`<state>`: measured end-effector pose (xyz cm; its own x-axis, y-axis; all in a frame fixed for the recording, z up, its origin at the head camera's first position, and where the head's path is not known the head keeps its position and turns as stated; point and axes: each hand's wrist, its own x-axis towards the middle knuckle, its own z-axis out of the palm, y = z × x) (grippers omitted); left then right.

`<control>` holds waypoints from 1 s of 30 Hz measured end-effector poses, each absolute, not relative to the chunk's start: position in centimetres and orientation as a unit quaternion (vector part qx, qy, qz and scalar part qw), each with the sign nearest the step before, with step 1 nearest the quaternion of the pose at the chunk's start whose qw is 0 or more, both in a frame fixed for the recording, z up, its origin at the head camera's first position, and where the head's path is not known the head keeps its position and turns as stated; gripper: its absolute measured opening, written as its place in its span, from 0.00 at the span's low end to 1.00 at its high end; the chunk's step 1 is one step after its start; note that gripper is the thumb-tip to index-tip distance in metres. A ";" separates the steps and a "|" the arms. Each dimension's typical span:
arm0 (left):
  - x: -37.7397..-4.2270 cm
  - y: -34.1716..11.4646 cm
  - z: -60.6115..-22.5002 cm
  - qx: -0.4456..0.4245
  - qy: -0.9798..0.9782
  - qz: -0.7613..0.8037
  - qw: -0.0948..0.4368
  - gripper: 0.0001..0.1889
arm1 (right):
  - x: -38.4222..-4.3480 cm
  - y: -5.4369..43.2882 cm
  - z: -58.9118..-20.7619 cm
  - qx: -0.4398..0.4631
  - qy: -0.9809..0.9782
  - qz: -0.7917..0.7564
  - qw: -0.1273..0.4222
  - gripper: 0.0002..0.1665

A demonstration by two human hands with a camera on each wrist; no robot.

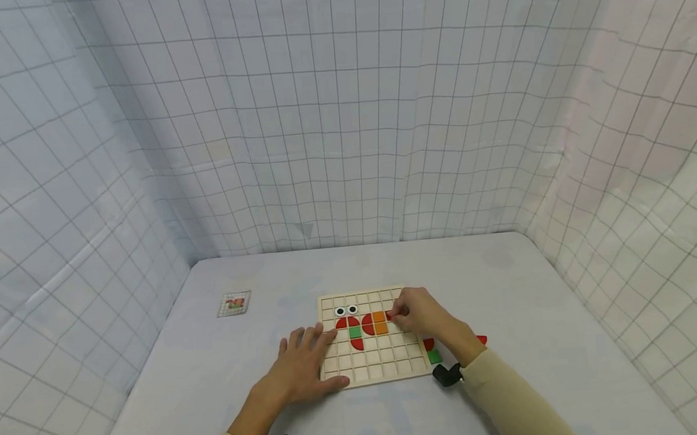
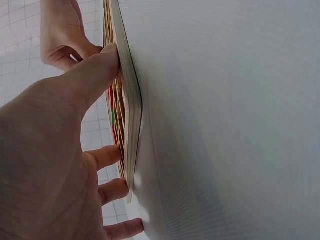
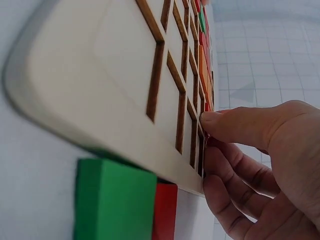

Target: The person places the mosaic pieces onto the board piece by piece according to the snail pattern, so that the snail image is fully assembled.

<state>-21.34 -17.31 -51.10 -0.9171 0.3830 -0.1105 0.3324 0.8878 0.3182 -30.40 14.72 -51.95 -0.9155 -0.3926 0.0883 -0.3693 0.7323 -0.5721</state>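
A pale wooden grid board (image 1: 388,371) lies on the table between both hands. My left hand (image 1: 300,367) rests with spread fingers along its left edge, the thumb near the front left corner. Thumb and fingertips of my right hand (image 1: 424,314) pinch a small red tile (image 1: 389,315) at the board's right side, beside two orange tiles (image 1: 379,323). The fingers partly hide that tile. Further left on the grid sit two eye tiles (image 1: 346,310), a green tile (image 1: 355,332) and several rounded red tiles (image 1: 357,344).
A loose green block (image 3: 120,200) and a red block (image 3: 166,212) lie against the board's right edge. Another red piece (image 1: 482,340) shows past the right forearm. A small picture card (image 1: 234,303) lies at the back left. Grid-patterned curtains (image 1: 344,144) surround the table.
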 end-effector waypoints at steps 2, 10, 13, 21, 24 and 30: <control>-21.3 -17.3 -51.1 0.184 0.968 0.147 0.086 0.55 | -30.3 14.8 -51.9 -0.206 0.930 -0.303 0.024 0.06; -21.2 -17.4 -51.3 0.185 0.967 0.151 0.087 0.56 | -30.0 15.2 -51.9 -0.209 0.928 -0.306 0.031 0.04; -21.2 -17.4 -51.3 0.186 0.967 0.153 0.089 0.56 | -29.8 15.6 -51.7 -0.209 0.926 -0.312 0.036 0.04; -21.5 -17.4 -51.2 0.187 0.967 0.150 0.087 0.55 | -29.4 17.0 -51.8 -0.209 0.919 -0.332 0.030 0.06; -21.6 -17.4 -51.4 0.187 0.968 0.146 0.084 0.55 | -29.2 17.8 -51.8 -0.224 0.915 -0.335 0.020 0.06; -21.6 -17.4 -51.5 0.185 0.968 0.146 0.084 0.55 | -28.5 19.6 -52.2 -0.231 0.916 -0.327 0.014 0.05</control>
